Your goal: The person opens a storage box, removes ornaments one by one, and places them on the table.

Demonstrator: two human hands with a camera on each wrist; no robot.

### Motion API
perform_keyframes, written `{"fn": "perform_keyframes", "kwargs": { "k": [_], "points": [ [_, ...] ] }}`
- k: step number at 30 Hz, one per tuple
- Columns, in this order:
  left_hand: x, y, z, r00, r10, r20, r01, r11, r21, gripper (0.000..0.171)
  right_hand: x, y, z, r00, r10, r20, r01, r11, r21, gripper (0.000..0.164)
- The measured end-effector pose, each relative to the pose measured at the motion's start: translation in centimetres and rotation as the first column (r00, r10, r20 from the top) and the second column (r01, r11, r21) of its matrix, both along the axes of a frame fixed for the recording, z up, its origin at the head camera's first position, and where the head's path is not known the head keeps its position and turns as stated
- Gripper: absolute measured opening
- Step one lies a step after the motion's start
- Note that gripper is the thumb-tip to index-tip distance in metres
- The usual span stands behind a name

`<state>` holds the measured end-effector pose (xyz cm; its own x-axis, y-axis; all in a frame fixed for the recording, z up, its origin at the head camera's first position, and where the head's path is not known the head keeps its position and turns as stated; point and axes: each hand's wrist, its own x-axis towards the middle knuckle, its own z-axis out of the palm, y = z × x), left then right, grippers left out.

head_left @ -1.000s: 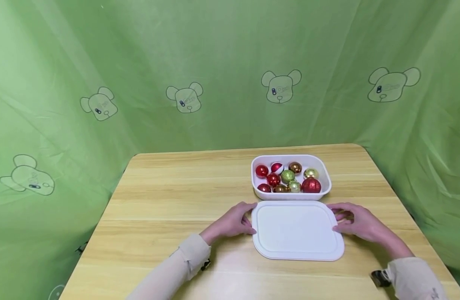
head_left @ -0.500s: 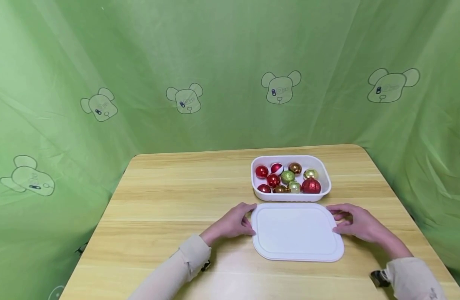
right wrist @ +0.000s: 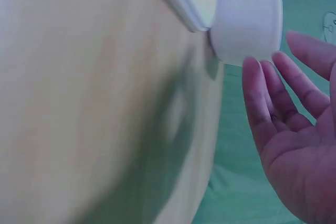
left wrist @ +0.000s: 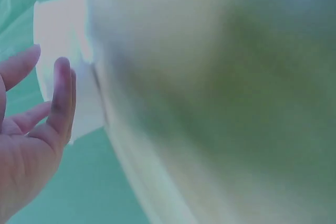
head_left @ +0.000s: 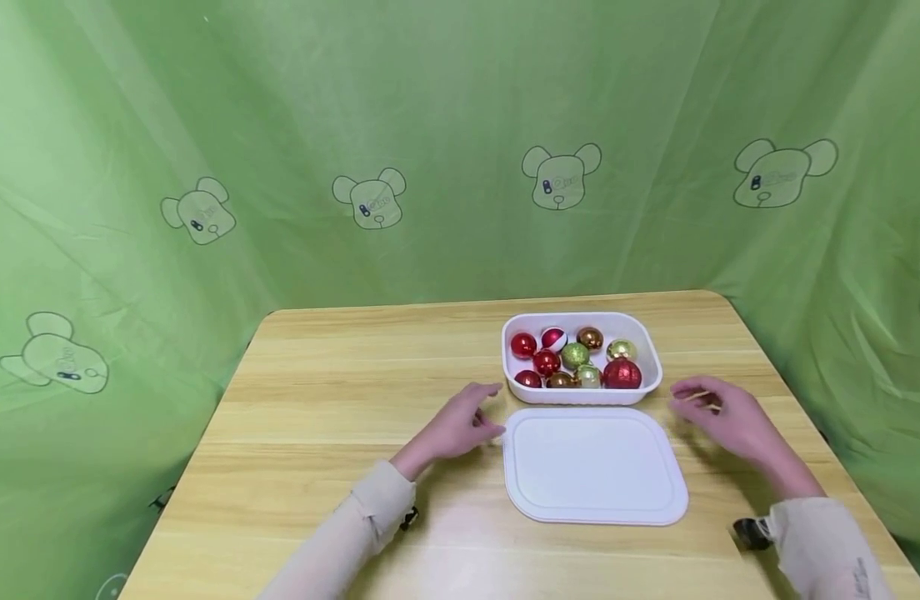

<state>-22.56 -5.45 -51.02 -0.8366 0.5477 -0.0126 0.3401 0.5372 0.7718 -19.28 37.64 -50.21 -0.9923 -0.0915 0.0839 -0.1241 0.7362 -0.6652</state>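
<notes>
A flat white rounded lid lies on the table. Right behind it in the head view stands a white plastic box holding several Christmas baubles, among them a large red bauble and a green one. My left hand is by the lid's back left corner, fingers relaxed; whether the thumb touches the lid I cannot tell. Off the box's front right corner hovers my right hand, apart from box and lid. Both wrist views show loosely bent fingers, the left hand and right hand holding nothing.
The wooden table extends left of the lid and box. A green curtain printed with bear heads hangs behind and on both sides of it.
Both hands have let go of the lid's sides and moved back toward the box, the right one also outward. Lid, box and baubles stay put.
</notes>
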Motion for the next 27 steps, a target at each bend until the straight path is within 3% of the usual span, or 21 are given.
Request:
{"fn": "perform_keyframes", "kwargs": {
  "k": [5,11,17,22,27],
  "points": [
    [-2.1,0.0,1.1,0.991,0.071,-0.115,-0.068,0.997,0.029,0.065,-2.0,-0.1,0.5,0.993,-0.095,-0.073,0.087,0.99,-0.106,0.042],
    [-4.8,1.4,1.6,0.969,0.118,-0.219,-0.116,0.993,0.019,0.058,-4.1,-1.2,0.1,0.992,-0.12,-0.042,0.109,0.975,-0.193,0.053],
    [-7.0,3.2,1.1,0.942,0.118,-0.314,-0.143,0.988,-0.059,0.053,-5.2,-2.3,-0.7,0.991,-0.136,0.005,0.133,0.958,-0.252,0.056],
    [-8.2,4.3,0.5,0.929,0.112,-0.352,-0.171,0.975,-0.143,0.053,-5.7,-2.7,-1.4,0.988,-0.149,0.04,0.154,0.938,-0.31,0.055],
    [-9.1,5.3,0.0,0.905,0.081,-0.417,-0.188,0.957,-0.222,0.05,-5.9,-2.7,-1.9,0.986,-0.157,0.052,0.166,0.93,-0.329,0.054]
  ]
}}
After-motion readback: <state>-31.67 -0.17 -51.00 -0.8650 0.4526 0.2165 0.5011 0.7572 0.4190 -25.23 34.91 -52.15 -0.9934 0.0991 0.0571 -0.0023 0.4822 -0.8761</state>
